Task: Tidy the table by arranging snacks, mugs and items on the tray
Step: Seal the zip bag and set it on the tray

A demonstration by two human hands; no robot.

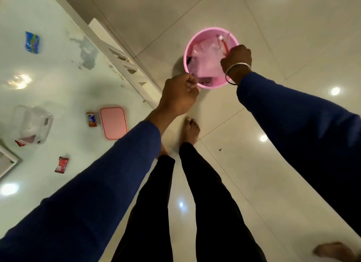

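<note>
Hands' fingers hidden; clear bag [207,56] masks pink bin [197,86] contents.

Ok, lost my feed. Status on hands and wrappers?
Left hand and right hand both pinching clear bag over pink bin. Three snack packets on table. Nothing blocking.
</note>
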